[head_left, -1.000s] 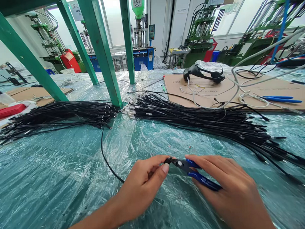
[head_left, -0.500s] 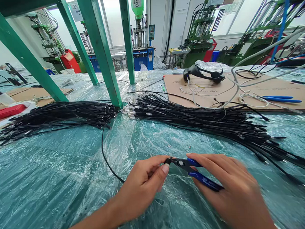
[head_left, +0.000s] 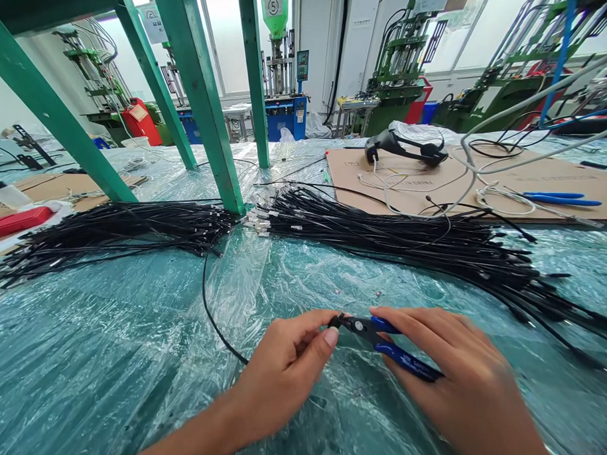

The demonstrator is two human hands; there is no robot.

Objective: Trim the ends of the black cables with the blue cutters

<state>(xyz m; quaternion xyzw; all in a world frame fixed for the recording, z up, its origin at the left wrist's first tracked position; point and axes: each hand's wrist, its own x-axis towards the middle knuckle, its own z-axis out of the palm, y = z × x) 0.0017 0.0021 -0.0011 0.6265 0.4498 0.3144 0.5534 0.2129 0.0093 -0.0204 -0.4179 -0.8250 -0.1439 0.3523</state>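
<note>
Between thumb and forefinger, my left hand (head_left: 291,370) pinches the small black end of a black cable (head_left: 218,330), which runs back toward the left cable pile. My right hand (head_left: 460,374) is wrapped round blue-handled cutters (head_left: 405,360). Their dark jaws touch the black end at my left fingertips; whether the jaws are fully closed is too small to tell. Behind the hands, one pile of black cables (head_left: 383,234) stretches to the right, and another pile of black cables (head_left: 134,227) lies on the left.
Green posts (head_left: 207,111) rise from the plastic-covered table (head_left: 153,345). At the back right, cardboard (head_left: 461,175) carries a black headset (head_left: 405,147), white cables and blue-handled pliers (head_left: 564,197). A red object (head_left: 17,223) sits at the far left. Machines stand beyond the table.
The cutters and my right hand have shifted very slightly to the left. Both hands keep their grips.
</note>
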